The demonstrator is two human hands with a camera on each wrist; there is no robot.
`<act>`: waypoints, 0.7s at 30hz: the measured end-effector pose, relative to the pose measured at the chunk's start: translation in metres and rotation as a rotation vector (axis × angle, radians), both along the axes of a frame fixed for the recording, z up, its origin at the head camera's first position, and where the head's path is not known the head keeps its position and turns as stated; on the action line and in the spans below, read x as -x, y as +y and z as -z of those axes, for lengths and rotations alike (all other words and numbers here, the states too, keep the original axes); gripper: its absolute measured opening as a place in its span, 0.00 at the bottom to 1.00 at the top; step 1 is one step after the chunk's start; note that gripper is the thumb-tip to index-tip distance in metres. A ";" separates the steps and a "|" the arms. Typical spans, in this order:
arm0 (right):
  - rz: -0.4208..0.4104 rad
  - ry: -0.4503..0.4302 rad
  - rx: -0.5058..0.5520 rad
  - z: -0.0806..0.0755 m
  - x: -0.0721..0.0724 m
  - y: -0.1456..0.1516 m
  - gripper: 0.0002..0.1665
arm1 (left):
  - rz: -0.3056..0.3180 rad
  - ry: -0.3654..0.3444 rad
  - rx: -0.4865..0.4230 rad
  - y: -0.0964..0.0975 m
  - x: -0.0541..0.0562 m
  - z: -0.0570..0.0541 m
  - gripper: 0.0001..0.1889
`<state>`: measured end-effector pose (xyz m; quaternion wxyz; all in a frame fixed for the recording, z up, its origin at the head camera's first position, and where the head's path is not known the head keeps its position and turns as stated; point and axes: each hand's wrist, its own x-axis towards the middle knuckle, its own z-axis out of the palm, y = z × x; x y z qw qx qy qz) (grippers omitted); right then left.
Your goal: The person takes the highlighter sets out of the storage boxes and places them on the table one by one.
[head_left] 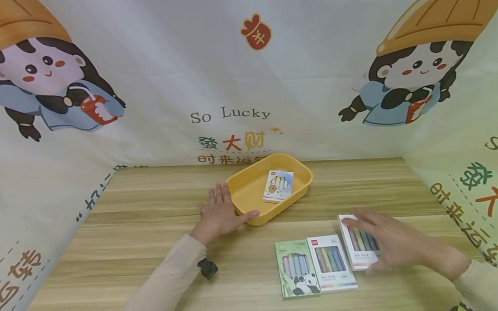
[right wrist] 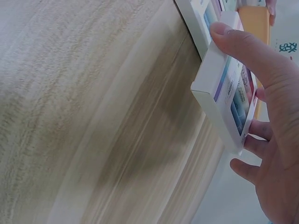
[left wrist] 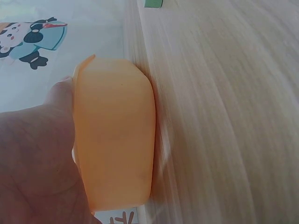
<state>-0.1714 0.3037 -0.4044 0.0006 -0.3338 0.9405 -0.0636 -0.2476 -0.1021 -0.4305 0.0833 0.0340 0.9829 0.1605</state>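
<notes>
We see the white pen box (head_left: 357, 240) gripped by the right hand (head_left: 392, 242), thumb on one long edge and fingers on the other (the right wrist view shows this plainly), right of the yellow tray (head_left: 257, 194). Two more boxes lie beside it, a white one (head_left: 331, 263) and a green panda box (head_left: 297, 269). The left hand (head_left: 221, 214) rests flat against the tray's near corner, fingers straight. Inside the tray lies a small box (head_left: 278, 186).

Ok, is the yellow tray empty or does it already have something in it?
Not empty. One small white marker box lies flat inside the yellow tray; the left hand rests against the tray's near corner.
</notes>
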 end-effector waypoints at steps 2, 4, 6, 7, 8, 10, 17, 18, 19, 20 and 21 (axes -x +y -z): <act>0.002 -0.004 0.002 0.001 -0.001 0.001 0.66 | 0.001 0.002 0.000 0.000 0.000 0.000 0.69; 0.004 -0.010 0.004 0.002 -0.002 0.001 0.65 | 0.001 0.003 0.000 0.000 0.000 0.000 0.69; 0.004 -0.013 0.003 0.004 -0.003 0.002 0.65 | 0.001 0.003 -0.001 0.000 0.000 0.000 0.69; 0.004 -0.014 0.002 0.005 -0.004 0.002 0.65 | 0.001 0.003 -0.001 0.000 0.000 0.000 0.69; 0.003 -0.014 0.003 0.005 -0.004 0.002 0.65 | 0.000 0.003 0.000 0.000 0.000 0.000 0.69; -0.002 -0.012 0.002 0.007 -0.005 0.003 0.66 | 0.001 0.003 -0.001 0.000 0.000 0.000 0.69; -0.013 -0.017 0.013 0.012 -0.007 0.003 0.66 | 0.004 0.005 0.005 -0.001 0.000 0.001 0.69; -0.016 -0.012 0.017 0.013 -0.007 0.003 0.66 | 0.004 0.006 0.005 -0.001 0.000 0.001 0.69; -0.019 -0.009 0.021 0.014 -0.007 0.003 0.66 | 0.004 0.006 0.004 -0.001 0.000 0.001 0.69; -0.024 -0.008 0.024 0.014 -0.007 0.003 0.66 | 0.004 0.007 0.003 -0.001 0.000 0.001 0.69; -0.031 -0.005 0.026 0.014 -0.007 0.003 0.66 | 0.004 0.007 0.002 -0.001 0.000 0.001 0.69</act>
